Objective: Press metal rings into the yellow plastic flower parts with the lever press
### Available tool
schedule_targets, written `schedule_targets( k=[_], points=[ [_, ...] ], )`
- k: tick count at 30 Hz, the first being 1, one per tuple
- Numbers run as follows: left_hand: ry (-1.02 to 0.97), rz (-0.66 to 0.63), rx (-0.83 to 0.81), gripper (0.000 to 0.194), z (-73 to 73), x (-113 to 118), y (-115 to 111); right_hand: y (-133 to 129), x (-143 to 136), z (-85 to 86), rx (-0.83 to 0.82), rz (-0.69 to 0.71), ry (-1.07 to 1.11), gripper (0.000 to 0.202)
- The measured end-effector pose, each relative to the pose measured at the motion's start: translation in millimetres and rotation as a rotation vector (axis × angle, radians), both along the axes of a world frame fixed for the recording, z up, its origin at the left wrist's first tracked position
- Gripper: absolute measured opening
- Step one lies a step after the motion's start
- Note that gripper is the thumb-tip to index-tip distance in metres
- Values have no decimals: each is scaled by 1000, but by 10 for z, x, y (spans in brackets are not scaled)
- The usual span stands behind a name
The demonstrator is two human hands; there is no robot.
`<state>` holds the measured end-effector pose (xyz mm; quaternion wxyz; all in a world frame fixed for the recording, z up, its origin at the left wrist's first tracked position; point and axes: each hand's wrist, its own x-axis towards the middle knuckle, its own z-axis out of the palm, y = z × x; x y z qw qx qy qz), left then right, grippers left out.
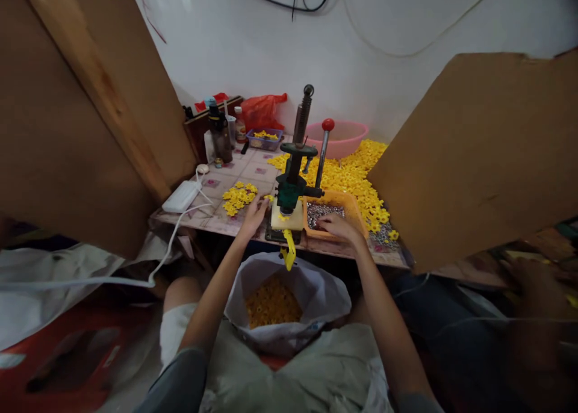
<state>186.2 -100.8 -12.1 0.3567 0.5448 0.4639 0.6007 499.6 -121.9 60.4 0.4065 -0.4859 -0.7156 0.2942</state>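
In front of me stands a green hand press (289,190) with a red-knobbed lever (323,154). A yellow flower-shaped piece (283,217) lies on its pale block (293,220), under the ram. My left hand (255,215) is just left of the press, its fingers closed on another yellow flower-shaped piece (270,198). My right hand (335,225) reaches into an orange basket (361,220) of small shiny metal parts (323,211). Its fingers are bent together at the parts; what they pinch is too small to make out. A yellow chute (289,250) hangs from the block's front.
A white sack (325,298) holding yellow pieces is open below the table edge. Loose yellow pieces (239,197) lie left; a large heap (356,172) spreads right, before a pink basin (352,137). Cardboard panels (487,154) flank the table. A white power strip (181,196) sits left.
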Motion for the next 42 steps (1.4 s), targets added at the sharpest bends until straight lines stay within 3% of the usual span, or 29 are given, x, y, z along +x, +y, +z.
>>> schedule_targets(
  k=[3,6,11,16,23,26,31,42],
  points=[
    [-86,-49,-27,55,39,21,-17,-13,84,58,-32,-99,-388,34],
    [-54,-88,-53,58,89,19,-52,-54,13,97,165,-194,-498,32],
    [71,-202,-55,54,107,-1,-114,-169,-412,83,427,-72,-537,26],
    [75,-297,-36,49,109,-31,-82,-247,-715,103,475,18,-730,24],
    [92,-429,-16,46,209,-64,-177,-347,-677,254,557,309,-756,30],
    [128,-480,-4,40,264,-85,-230,-399,-709,363,618,296,-818,33],
    [151,-533,40,34,326,-101,-277,-436,-800,429,704,332,-1097,28],
    [139,-529,31,38,249,-82,-223,-380,-785,381,863,385,-1056,30]
  ],
)
